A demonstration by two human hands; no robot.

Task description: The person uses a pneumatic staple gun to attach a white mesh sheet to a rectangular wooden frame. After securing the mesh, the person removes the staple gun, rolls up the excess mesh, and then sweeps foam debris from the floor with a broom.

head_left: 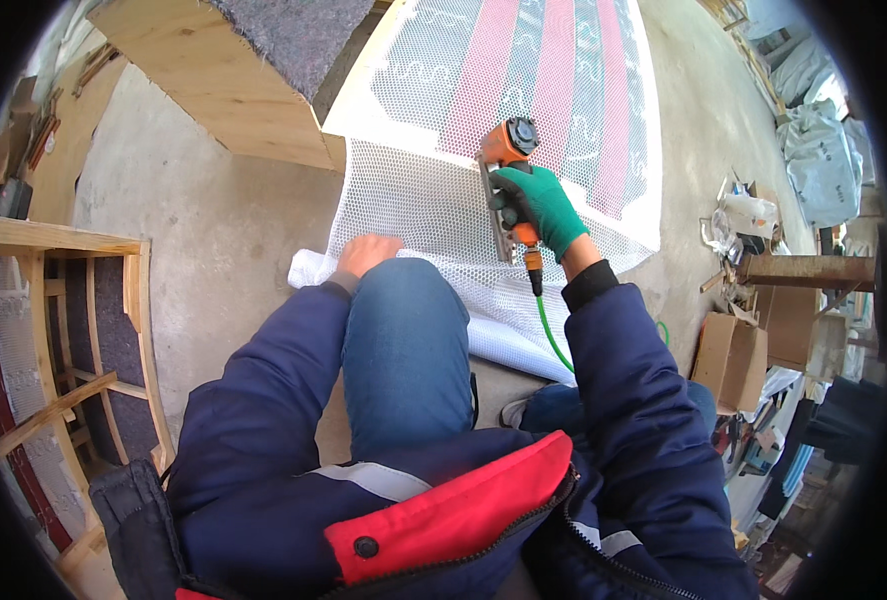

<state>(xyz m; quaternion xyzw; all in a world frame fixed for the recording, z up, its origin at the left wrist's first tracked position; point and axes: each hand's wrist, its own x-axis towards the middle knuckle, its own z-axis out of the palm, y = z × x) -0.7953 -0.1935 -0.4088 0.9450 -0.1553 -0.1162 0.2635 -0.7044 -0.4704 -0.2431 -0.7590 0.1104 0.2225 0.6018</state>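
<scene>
My right hand (541, 207), in a green glove, is wrapped round an orange and black air stapler (508, 142). A green hose (551, 335) runs from the fitting at its lower end. The stapler is over white mesh fabric (413, 190), near the wooden frame's front edge; whether its nose touches cannot be told. My bare left hand (371, 250) is closed on the mesh left of the stapler, just beyond my knee, its fingertips hidden. Part of the fabric stretches over the frame with pink bands (553, 90) and grey strips; the rest hangs toward me, ending in a white roll (508, 350).
Left of the mesh frame stands a plywood box (223, 95) topped with grey felt. An open wooden frame (88, 245) is at my left. On the right are a cardboard box (729, 362), a rusty beam (808, 270), white sacks (818, 165) and scattered scraps on the concrete floor (213, 220).
</scene>
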